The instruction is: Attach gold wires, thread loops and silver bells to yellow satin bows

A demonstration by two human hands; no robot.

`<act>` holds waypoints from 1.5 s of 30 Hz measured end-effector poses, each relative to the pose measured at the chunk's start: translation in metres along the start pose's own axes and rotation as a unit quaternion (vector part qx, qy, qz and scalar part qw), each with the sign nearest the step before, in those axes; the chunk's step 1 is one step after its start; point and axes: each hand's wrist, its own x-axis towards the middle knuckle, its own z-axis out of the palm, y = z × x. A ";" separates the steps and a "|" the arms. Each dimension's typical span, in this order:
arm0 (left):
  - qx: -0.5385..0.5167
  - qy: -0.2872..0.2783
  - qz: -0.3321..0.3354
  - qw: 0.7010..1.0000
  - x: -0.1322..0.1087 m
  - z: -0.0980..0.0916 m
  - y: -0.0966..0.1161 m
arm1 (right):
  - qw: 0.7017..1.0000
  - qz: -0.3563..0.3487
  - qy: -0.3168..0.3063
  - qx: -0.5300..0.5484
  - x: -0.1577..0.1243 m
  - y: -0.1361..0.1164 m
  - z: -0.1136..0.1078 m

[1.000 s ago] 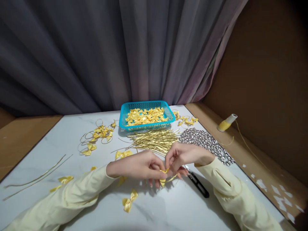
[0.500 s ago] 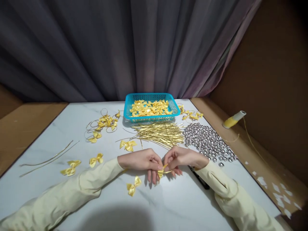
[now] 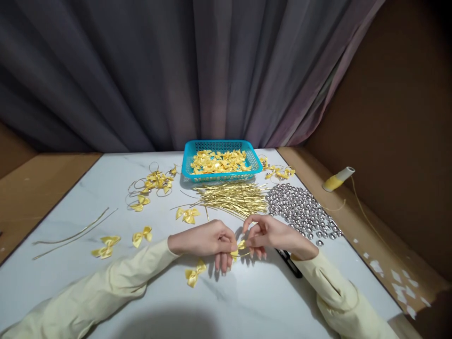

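Observation:
A small yellow satin bow [image 3: 241,245] is between my two hands over the middle of the white table. My left hand [image 3: 216,241] pinches its left side between thumb and forefinger. On its other side, the thumb and a finger of my right hand [image 3: 267,235] close at the bow's edge, with the forefinger raised. A thin gold cord [image 3: 243,255] curves below the bow towards my right fingers; its ends are hidden. Another yellow bow [image 3: 193,274] lies just in front of my left wrist. Beside my right wrist, a black tool [image 3: 292,264] lies partly covered.
Behind my hands lies a heap of gold wire ties [image 3: 233,197]. A blue basket [image 3: 222,177] holds many yellow bows. Silver bells [image 3: 300,207] spread to the right. Looped ties with bows [image 3: 157,181] lie at the back left, and a yellow thread spool [image 3: 337,180] at the right.
My right hand has shifted slightly right and its forefinger has lifted off the bow, so more of the bow shows. My left hand keeps its pinch. The view has tilted slightly.

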 end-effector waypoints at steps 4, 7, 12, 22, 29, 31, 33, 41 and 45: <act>0.017 0.001 0.006 1.000 -0.001 0.002 0.002 | 1.000 -0.001 -0.003 0.000 -0.003 0.000 0.000; 0.036 0.032 0.015 0.999 -0.004 0.004 0.007 | 0.993 -0.068 0.088 -0.037 -0.007 -0.006 0.004; 0.116 0.137 0.037 0.983 -0.008 0.008 0.016 | 0.926 -0.228 0.255 -0.160 -0.015 -0.016 0.018; 0.294 0.261 0.107 0.913 -0.015 0.026 0.018 | 0.913 -0.151 0.237 -0.297 -0.014 -0.003 0.030; 0.343 0.285 0.127 0.886 -0.015 0.034 0.023 | 0.999 -0.040 -0.001 -0.035 -0.017 -0.011 0.028; 0.353 0.285 0.132 0.881 -0.015 0.037 0.024 | 1.000 -0.028 -0.010 -0.010 -0.017 -0.011 0.025; 0.362 0.283 0.137 0.878 -0.015 0.040 0.025 | 1.000 -0.022 -0.007 -0.004 -0.016 -0.010 0.023; 0.419 0.305 0.136 0.844 -0.011 0.043 0.024 | 0.996 -0.067 0.056 -0.007 -0.019 -0.007 0.024; 0.417 0.317 0.136 0.841 -0.011 0.043 0.026 | 0.993 -0.077 0.087 -0.001 -0.018 -0.005 0.021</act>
